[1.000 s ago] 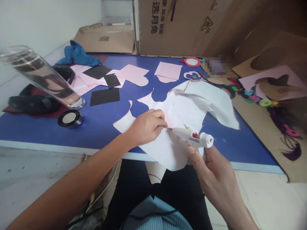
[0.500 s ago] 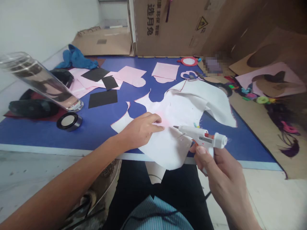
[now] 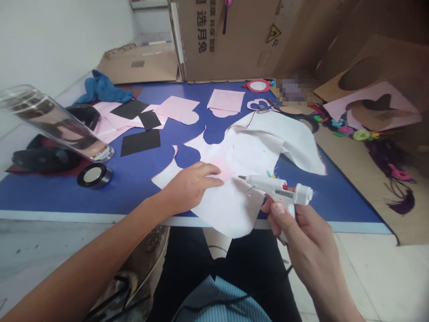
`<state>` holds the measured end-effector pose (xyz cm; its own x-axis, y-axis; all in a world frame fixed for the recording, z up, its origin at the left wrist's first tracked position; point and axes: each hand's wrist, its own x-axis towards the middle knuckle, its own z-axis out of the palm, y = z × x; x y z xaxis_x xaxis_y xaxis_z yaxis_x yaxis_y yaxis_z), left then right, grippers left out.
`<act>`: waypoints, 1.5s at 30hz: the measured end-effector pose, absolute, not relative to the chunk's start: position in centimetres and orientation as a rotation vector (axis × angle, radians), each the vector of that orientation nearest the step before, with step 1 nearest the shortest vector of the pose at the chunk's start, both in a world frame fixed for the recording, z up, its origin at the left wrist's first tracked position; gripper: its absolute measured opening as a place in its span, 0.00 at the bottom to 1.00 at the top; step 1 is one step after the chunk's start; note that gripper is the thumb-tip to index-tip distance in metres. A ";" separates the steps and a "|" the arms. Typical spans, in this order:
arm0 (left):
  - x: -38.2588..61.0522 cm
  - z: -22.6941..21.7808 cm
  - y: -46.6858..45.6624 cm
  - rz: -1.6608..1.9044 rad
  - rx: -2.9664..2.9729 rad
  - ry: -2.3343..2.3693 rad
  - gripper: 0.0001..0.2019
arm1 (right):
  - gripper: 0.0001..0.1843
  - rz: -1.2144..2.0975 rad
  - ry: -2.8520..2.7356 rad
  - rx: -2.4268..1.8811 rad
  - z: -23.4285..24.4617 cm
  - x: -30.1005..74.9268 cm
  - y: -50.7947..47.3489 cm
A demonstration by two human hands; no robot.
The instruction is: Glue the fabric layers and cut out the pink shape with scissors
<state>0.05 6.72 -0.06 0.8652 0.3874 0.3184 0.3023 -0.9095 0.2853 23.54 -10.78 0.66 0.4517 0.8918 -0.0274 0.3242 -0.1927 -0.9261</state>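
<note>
A large white fabric piece (image 3: 254, 152) with curved cut edges lies on the blue table (image 3: 140, 179) and hangs over its front edge. My left hand (image 3: 191, 185) rests on the fabric, fingers curled and pressing down beside a faint pink patch. My right hand (image 3: 301, 232) grips a small white hot glue gun (image 3: 279, 190), its nozzle pointing left, a short way from my left fingertips and just above the cloth.
Pink and black paper pieces (image 3: 140, 123), a blue cloth (image 3: 100, 91), a clear glass tube (image 3: 56, 125) and a round tape roll (image 3: 94, 175) lie to the left. Cardboard boxes (image 3: 228, 40) stand behind. Scissors (image 3: 301, 118) and coloured trinkets (image 3: 362, 134) sit to the right.
My right hand pulled the glue gun back to the right, away from my left fingers, and lifted its nozzle off the fabric. My left hand loosened from a pinch to a press.
</note>
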 end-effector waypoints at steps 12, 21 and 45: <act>0.4 0.2 6.0 0.400 2.967 0.602 0.31 | 0.26 0.716 -1.047 -1.757 0.4 23.6 -10.9; 0.5 1.0 6.1 0.432 2.818 0.614 0.28 | 0.23 0.780 -1.031 -1.704 0.3 23.7 -10.9; 2.3 0.1 4.3 0.374 2.936 0.559 0.24 | 0.23 0.785 -1.015 -1.682 0.5 23.6 -10.8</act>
